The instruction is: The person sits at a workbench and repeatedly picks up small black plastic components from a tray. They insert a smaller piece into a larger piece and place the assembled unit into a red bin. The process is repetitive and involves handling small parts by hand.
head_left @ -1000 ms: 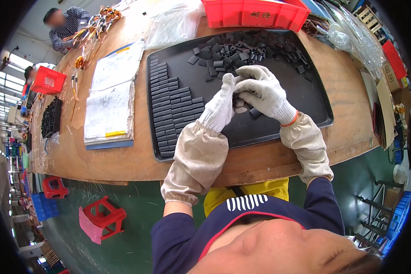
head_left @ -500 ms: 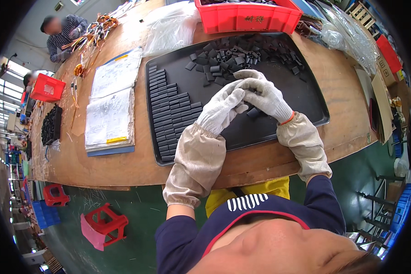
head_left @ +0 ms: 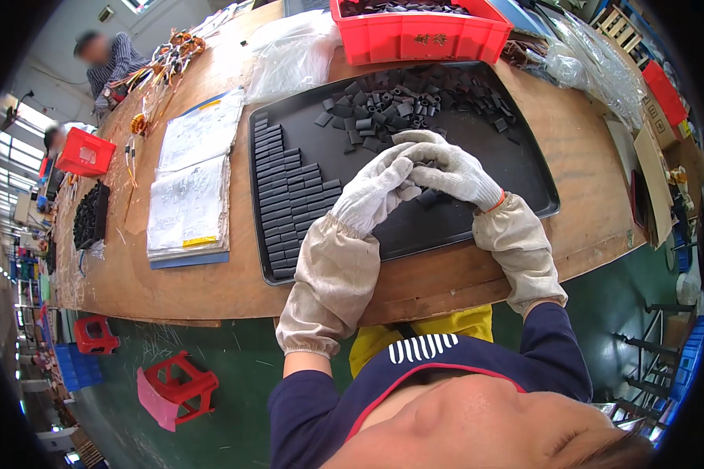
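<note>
Two gloved hands meet over the black tray [head_left: 524, 168] near the desk's front edge. Left hand [head_left: 375, 191] and right hand [head_left: 450, 172] have fingers curled together around small dark pieces [head_left: 409, 191], with neat rows [head_left: 285, 199] toward the tray's left edge and a loose pile [head_left: 414, 105] toward its far edge.

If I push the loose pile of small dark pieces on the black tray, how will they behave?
The loose dark pieces look small and blocky, so they probably slide and scatter, not roll. They seem rigid, keeping their shape in the neat rows. The black tray has a raised rim, likely stopping them.
</note>
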